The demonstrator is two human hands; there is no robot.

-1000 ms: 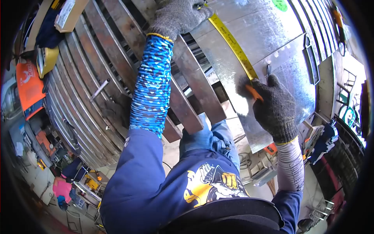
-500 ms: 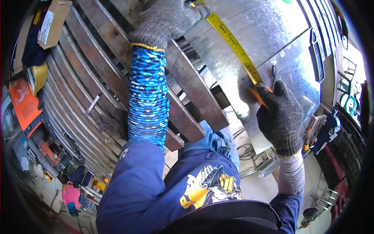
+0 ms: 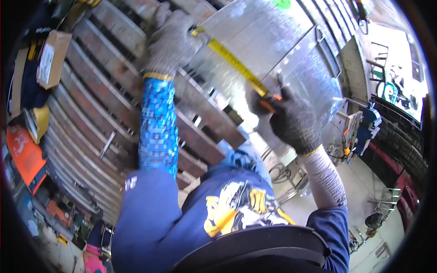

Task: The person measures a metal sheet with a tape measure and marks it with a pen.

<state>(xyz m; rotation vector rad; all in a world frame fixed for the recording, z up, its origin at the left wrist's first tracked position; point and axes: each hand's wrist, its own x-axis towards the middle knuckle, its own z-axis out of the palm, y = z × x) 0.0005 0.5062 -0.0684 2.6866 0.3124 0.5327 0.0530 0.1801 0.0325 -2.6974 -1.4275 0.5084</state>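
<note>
A yellow tape measure (image 3: 236, 64) is drawn out over a shiny sheet of metal (image 3: 255, 27). My left hand (image 3: 175, 43), in a grey knit glove, has its thumb over the tape's hook end near the sheet's left edge; its other fingers reach past onto the bars. In a dark glove, my right hand (image 3: 296, 119) is closed round the tape's orange-and-black case, which the fingers partly hide. A thin dark piece stands up by the right fingers, too blurred to name. A seam crosses the sheet near that hand.
The sheet rests on a slatted bench of rusty steel bars (image 3: 104, 77). A short metal rod (image 3: 107, 144) lies on the slats. At left are a cardboard box (image 3: 53, 59) and an orange item (image 3: 25, 154). A person in pink (image 3: 93, 260) is at lower left.
The view has shifted, so the sheet and both hands appear further left. The hands have drawn somewhat closer, with a shorter stretch of tape showing. Both hands keep their hold.
</note>
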